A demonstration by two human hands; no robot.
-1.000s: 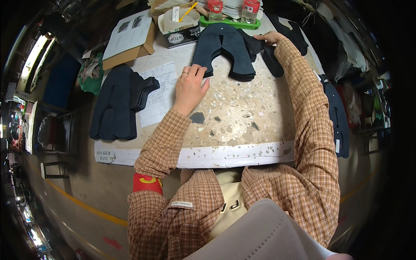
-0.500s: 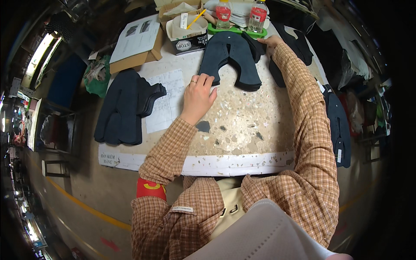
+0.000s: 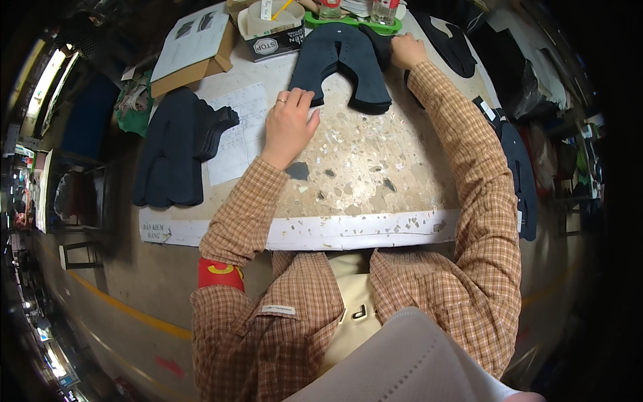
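the right hand (image 3: 407, 51) now looks more bunched, knuckles up, against the dark curved piece (image 3: 378, 48) along the right flank of the stack of dark cut shapes (image 3: 315, 53). half a second ago its fingers lay more stretched out there. the fingertips are hidden from me, so i can't tell whether they pinch anything.

the stack sits at the far middle of the desk (image 3: 382, 164), split legs toward the person. the left hand (image 3: 289, 126) keeps to its near left corner, fingers drawn close together and touching the edge, thumb apart; whether it truly grips, i can't say. with a hand on either side, i'd judge the left is steadying the stack while the right works at the curved piece.

against the first frame, the narrow dark piece (image 3: 415, 96) beside the right forearm is mostly covered by the sleeve, where it lay in plain sight. the person's head has shifted too: everything sits higher in view, cutting off the tops of the bottles (image 3: 384, 12) on the green tray (image 3: 362, 26). the other dark stack (image 3: 167, 151) at the left, beside the paper sheet (image 3: 239, 137), looks unmoved.
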